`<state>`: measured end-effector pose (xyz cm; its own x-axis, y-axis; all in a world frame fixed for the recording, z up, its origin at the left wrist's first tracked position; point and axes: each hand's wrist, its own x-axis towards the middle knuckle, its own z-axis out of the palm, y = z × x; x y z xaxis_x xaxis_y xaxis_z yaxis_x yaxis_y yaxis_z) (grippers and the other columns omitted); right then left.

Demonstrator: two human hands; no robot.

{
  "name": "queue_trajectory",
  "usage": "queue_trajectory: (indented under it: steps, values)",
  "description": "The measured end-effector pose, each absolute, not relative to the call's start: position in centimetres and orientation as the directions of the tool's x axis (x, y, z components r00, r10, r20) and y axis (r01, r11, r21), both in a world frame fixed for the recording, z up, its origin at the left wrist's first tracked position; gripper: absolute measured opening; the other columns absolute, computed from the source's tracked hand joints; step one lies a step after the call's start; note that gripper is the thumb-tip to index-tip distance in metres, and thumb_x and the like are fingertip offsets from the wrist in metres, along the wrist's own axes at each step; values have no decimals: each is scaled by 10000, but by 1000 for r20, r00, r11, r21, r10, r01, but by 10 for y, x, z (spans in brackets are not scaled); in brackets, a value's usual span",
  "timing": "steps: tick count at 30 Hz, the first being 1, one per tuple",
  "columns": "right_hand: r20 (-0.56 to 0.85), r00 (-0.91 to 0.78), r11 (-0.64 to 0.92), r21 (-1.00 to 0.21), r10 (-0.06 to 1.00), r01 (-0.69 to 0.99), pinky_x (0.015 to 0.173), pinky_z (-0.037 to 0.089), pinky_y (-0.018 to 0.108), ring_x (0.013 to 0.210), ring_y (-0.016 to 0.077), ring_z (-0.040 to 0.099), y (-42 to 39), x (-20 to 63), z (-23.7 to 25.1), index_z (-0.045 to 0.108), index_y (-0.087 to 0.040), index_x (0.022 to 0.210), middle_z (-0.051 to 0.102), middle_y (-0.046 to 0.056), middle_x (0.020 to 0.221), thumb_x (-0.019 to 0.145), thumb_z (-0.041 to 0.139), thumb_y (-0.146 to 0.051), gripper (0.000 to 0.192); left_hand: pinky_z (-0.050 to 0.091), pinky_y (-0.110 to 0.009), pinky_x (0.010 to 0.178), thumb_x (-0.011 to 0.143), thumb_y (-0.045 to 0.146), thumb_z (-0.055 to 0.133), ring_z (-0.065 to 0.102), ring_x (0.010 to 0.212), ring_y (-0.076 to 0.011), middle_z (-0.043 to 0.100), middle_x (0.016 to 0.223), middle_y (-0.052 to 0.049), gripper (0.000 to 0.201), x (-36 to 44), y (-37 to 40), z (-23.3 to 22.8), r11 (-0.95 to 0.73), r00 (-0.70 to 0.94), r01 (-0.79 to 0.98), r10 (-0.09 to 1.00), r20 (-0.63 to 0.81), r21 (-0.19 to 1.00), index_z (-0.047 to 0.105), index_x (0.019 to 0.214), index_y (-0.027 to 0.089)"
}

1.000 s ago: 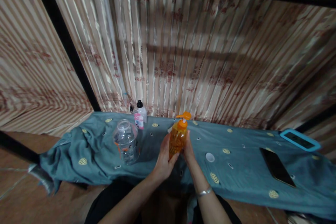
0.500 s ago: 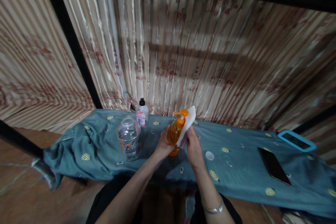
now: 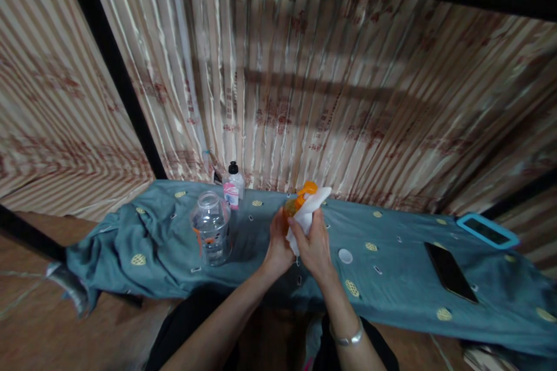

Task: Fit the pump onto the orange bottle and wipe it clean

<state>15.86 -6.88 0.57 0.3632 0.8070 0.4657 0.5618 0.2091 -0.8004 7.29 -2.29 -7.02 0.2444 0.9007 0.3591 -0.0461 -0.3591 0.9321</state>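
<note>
My left hand (image 3: 278, 249) is wrapped round an orange pump bottle (image 3: 290, 207), which tilts a little to the right above the cloth. Its orange pump head (image 3: 308, 188) shows at the top, while the lower body is hidden by my hands. In my right hand (image 3: 314, 243) is a white tissue (image 3: 304, 221), pressed against the bottle's right side with the thumb across it. To the left stands a clear plastic jar (image 3: 212, 229) with an orange print and no lid. Behind it is a small clear bottle (image 3: 234, 185) with a black cap and a pink label.
A teal cloth (image 3: 256, 269) with yellow prints covers the long surface. Right of my hands lie a white round cap (image 3: 345, 256), a dark phone (image 3: 451, 272) and a blue-framed device (image 3: 488, 230). A striped curtain (image 3: 278, 81) hangs behind; a black post (image 3: 114, 69) stands left.
My right hand and the tissue have closed in round the bottle's front and side, covering more of it. The bottle has tilted further right, and its pump head has turned.
</note>
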Motion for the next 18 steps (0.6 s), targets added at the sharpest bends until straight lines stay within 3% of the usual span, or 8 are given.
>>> queue_trajectory:
  steps: [3, 6, 9, 13, 16, 18]
  values:
    - [436, 399, 170, -818, 806, 550, 860, 487, 466, 940, 306, 628, -67, 165, 8, 489, -154, 1189, 656, 137, 1008, 875, 524, -575, 526, 230, -534, 1226, 677, 236, 779, 317, 1446, -342, 364, 1532, -139, 891, 63, -34, -78, -387, 292, -27, 879, 377, 922, 360, 1463, 223]
    - [416, 403, 160, -830, 815, 534, 789, 492, 414, 831, 282, 646, -67, 174, 14, 547, -160, 1135, 685, 97, 922, 860, 513, -626, 542, 245, -541, 1213, 676, 249, 804, 363, 1415, -336, 430, 1481, -119, 900, 48, -41, -76, -369, 295, 8, 889, 350, 930, 373, 1466, 249]
    - [411, 379, 177, -836, 829, 519, 741, 478, 377, 776, 259, 640, -69, 178, 18, 612, -183, 1048, 703, 63, 869, 855, 482, -651, 523, 336, -518, 1162, 684, 246, 807, 467, 1321, -315, 538, 1353, -102, 815, 34, -39, -68, -334, 294, 46, 905, 307, 942, 454, 1419, 253]
    - [418, 364, 208, -845, 832, 493, 718, 456, 370, 759, 249, 618, -69, 174, 16, 635, -218, 1000, 703, 46, 849, 842, 428, -705, 552, 456, -461, 1048, 612, 218, 853, 578, 1157, -289, 617, 1183, -72, 643, 30, -26, -57, -328, 302, 61, 906, 296, 943, 623, 1212, 234]
    - [415, 396, 230, -870, 819, 437, 747, 454, 370, 800, 232, 611, -69, 172, 10, 622, -239, 924, 699, 50, 888, 874, 338, -725, 565, 461, -448, 1042, 522, 204, 890, 578, 1187, -302, 618, 1252, -88, 729, 37, -18, -55, -256, 326, -31, 911, 252, 966, 612, 1196, 212]
    - [390, 445, 222, -897, 806, 383, 676, 449, 354, 707, 206, 586, -68, 174, 6, 602, -238, 830, 673, 34, 782, 908, 278, -708, 576, 460, -431, 1047, 559, 210, 861, 599, 1184, -283, 639, 1266, -90, 765, 45, -15, -56, -158, 407, -224, 882, 239, 962, 558, 1261, 206]
